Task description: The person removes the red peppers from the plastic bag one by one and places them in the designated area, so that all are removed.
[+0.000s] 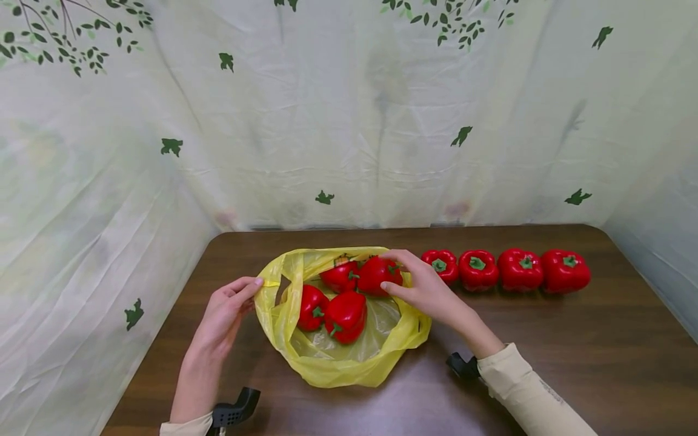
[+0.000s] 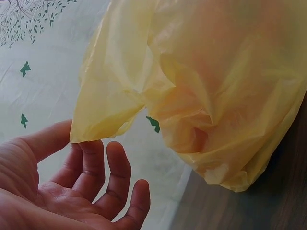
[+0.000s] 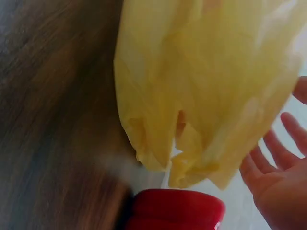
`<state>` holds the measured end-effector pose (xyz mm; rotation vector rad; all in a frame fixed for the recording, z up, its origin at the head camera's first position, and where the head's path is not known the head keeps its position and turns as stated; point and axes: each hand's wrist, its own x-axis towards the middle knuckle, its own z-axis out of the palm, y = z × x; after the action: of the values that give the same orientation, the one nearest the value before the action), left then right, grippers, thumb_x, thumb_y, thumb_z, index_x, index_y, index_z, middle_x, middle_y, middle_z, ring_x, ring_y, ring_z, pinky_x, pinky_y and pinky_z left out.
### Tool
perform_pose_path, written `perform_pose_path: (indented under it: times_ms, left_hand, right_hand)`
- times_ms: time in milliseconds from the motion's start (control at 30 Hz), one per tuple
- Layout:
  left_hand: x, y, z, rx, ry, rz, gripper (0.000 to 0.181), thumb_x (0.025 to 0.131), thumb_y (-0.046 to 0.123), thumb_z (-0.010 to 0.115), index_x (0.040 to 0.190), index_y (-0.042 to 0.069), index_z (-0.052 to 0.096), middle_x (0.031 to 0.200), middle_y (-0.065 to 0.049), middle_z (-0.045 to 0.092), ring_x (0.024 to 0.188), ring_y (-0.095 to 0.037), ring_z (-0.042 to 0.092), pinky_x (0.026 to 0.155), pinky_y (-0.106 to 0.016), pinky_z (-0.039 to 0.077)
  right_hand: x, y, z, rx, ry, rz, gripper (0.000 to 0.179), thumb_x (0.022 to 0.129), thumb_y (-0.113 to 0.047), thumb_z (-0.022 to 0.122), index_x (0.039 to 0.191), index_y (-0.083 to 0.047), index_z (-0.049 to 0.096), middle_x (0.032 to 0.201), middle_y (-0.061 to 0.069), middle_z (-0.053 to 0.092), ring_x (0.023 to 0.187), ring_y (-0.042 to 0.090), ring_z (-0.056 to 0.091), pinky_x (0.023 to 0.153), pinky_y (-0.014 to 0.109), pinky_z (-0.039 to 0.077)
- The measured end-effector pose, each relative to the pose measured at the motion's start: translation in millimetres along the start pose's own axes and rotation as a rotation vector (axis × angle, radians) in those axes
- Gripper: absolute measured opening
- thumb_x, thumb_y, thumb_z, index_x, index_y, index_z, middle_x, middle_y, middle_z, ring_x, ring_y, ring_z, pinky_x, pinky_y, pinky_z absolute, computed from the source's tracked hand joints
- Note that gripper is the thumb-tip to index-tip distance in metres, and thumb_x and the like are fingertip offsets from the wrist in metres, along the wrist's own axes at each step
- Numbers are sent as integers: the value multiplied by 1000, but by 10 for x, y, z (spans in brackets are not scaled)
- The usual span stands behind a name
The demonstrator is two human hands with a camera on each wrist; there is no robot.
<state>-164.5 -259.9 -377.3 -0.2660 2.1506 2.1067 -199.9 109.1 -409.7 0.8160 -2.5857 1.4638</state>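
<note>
A yellow plastic bag (image 1: 354,374) stands on the table with its mouth wide, several red bell peppers inside. At its left rim my left hand (image 1: 231,309) pinches the handle between thumb and finger; in the left wrist view the other fingers are loosely bent. My right hand (image 1: 422,287) reaches over the right rim, thumb and fingers spread over the back-right bell pepper (image 1: 373,278). In the right wrist view the fingers (image 3: 280,148) are apart beside the bag (image 3: 206,96), with a pale gap between them. Two more bell peppers (image 1: 346,318) lie toward the bag's middle and left.
Several red bell peppers (image 1: 520,269) stand in a row at the back right of the dark wooden table (image 1: 572,351), stems facing forward. The nearest pepper (image 1: 442,266) is close to the right hand. A pale leaf-patterned curtain (image 1: 349,121) hangs behind the table.
</note>
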Motion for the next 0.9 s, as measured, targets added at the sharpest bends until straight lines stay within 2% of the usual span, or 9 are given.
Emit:
perform_pose_path:
  times_ms: [133, 267, 500, 767, 900]
  left_hand:
    - [7, 0, -5, 6, 5, 5, 23, 93, 33, 69, 97, 10, 71, 90, 1, 65, 80, -14, 59, 81, -29, 48]
    - [2, -3, -4, 14, -5, 6, 24, 93, 33, 69, 98, 9, 70, 90, 0, 65, 80, -14, 59, 79, -28, 49]
    - [5, -8, 2, 7, -10, 15, 24, 94, 32, 69, 98, 9, 70, 90, 1, 65, 79, -13, 59, 79, -29, 48]
    - [1, -9, 8, -3, -12, 16, 22, 94, 31, 68, 97, 9, 71, 88, 1, 65, 78, -13, 59, 77, -27, 49]
    - [0, -9, 12, -5, -13, 14, 22, 94, 30, 68, 97, 9, 71, 87, 1, 66, 77, -13, 59, 79, -28, 49]
  right_hand:
    - [37, 31, 57, -69, -14, 29, 48, 92, -21, 71, 135, -11, 54, 140, 1, 50, 129, 20, 45, 103, 46, 40]
    - [58, 54, 96, -94, -27, 65, 50, 92, -20, 71, 137, -12, 52, 141, 1, 49, 130, 20, 45, 104, 44, 40]
    - [80, 128, 154, -130, -45, 143, 69, 83, -19, 81, 143, -12, 46, 138, 5, 51, 114, 25, 55, 94, 43, 48]
    - [104, 185, 203, -216, -90, 182, 81, 76, -16, 86, 145, -7, 44, 141, 8, 50, 126, 27, 48, 103, 45, 41]
    - [80, 173, 200, -234, -77, 203, 79, 75, -16, 87, 143, -9, 46, 133, 7, 55, 119, 26, 51, 97, 43, 45]
